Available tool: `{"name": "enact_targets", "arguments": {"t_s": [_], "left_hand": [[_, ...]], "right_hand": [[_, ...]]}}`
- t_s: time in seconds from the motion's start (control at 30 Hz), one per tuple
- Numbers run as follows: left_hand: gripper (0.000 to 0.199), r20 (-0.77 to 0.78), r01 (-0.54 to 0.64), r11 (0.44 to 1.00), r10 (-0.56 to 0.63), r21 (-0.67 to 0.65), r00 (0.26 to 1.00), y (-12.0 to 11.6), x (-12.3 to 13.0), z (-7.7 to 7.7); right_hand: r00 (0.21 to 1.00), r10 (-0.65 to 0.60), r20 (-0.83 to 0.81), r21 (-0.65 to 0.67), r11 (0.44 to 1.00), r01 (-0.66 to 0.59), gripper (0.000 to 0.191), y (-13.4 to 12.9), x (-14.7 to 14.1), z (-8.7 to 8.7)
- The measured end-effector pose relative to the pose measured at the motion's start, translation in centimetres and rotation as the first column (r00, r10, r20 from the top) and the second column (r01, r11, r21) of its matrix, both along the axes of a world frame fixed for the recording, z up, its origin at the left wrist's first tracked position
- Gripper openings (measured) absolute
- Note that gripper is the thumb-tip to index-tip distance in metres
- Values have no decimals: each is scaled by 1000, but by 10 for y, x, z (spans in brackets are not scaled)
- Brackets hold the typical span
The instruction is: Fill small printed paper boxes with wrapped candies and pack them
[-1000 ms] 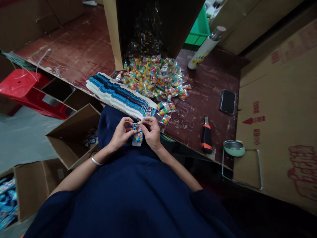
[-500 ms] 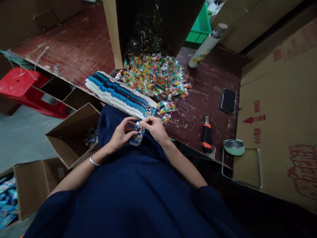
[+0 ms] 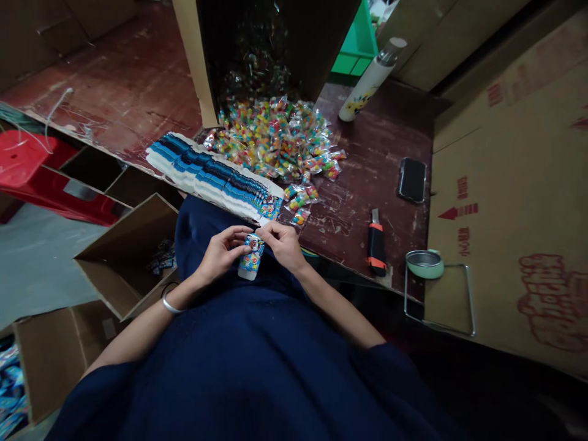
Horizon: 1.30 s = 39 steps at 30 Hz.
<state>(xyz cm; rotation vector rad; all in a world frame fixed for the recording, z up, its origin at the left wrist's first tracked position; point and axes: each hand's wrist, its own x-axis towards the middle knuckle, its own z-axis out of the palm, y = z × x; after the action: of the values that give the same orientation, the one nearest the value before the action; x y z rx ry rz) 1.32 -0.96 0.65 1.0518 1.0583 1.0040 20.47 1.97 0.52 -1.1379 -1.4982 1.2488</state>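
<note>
- Left hand (image 3: 223, 254): gripping the small box (image 3: 251, 257) by its left side, thumb on the printed face.
- Right hand (image 3: 283, 246): fingertips pinched at the box's far end.
- Box: over the lap, just off the near edge of the table (image 3: 353, 236).
- Flat cartons (image 3: 209, 177): overlapping row, near edge.
- Candy packs (image 3: 275, 138): piled beyond the row.
- Cutter (image 3: 376, 245), phone (image 3: 412, 179): on the table, right.
</note>
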Motion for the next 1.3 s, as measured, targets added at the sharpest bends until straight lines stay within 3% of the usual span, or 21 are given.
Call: {"name": "enact_targets", "arguments": {"t_s": [0.1,0.13,0.2,0.27,0.3,0.37,0.47,0.5,0.53,0.57,0.67,0.73,0.87,1.0,1.1,1.17,1.3], "left_hand": [[42,-22,10,998,-11,-60,1000,-1,-4,-5],[43,-37,42,994,-46,-100,998,1,-8,-6],[46,-83,147,973,-164,-178,983,6,-20,-8],[48,-166,279,940,-312,-196,935,14,-38,-6],[52,-226,347,921,-382,-179,896,19,-47,-3],[61,-358,491,859,-509,-148,783,27,-65,6],[48,-437,691,704,-680,-164,589,32,-82,20],[40,-423,718,673,-711,-177,562,32,-83,23],[34,-397,711,677,-715,-188,576,32,-83,25],[30,-366,670,716,-688,-196,627,31,-81,24],[32,-270,421,885,-462,-198,845,28,-67,15],[39,-216,304,935,-340,-185,915,26,-52,7],[44,-148,265,951,-289,-160,946,19,-21,1],[42,-63,200,974,-207,-102,976,10,-5,4],[43,-1,116,991,-117,-71,993,4,0,5],[51,37,43,998,-42,-43,998,2,2,4],[76,106,-15,1000,16,-7,994,-2,7,6]], "right_hand": [[989,100,110,135,984,-114,33,-8,12,2],[977,82,195,193,974,-120,29,-8,20,2],[906,-119,406,315,949,-17,24,-3,40,2],[722,-382,576,393,905,164,22,7,63,0],[638,-429,639,388,896,214,24,14,72,-2],[552,-415,724,332,910,249,34,26,86,-8],[560,-364,744,245,929,278,31,40,93,-18],[592,-358,723,226,931,286,25,43,93,-20],[637,-352,686,210,934,290,19,44,93,-22],[694,-346,632,192,937,292,15,44,92,-22],[854,-360,376,118,933,341,17,34,84,-15],[890,-406,208,84,914,397,24,22,71,-4],[902,-414,123,214,898,384,21,-1,35,25],[913,-291,287,395,904,164,10,-4,12,38],[896,-226,383,442,896,37,18,0,8,36],[932,-145,333,389,921,4,18,-1,8,31],[993,-74,93,122,991,62,37,-10,6,18]]}}
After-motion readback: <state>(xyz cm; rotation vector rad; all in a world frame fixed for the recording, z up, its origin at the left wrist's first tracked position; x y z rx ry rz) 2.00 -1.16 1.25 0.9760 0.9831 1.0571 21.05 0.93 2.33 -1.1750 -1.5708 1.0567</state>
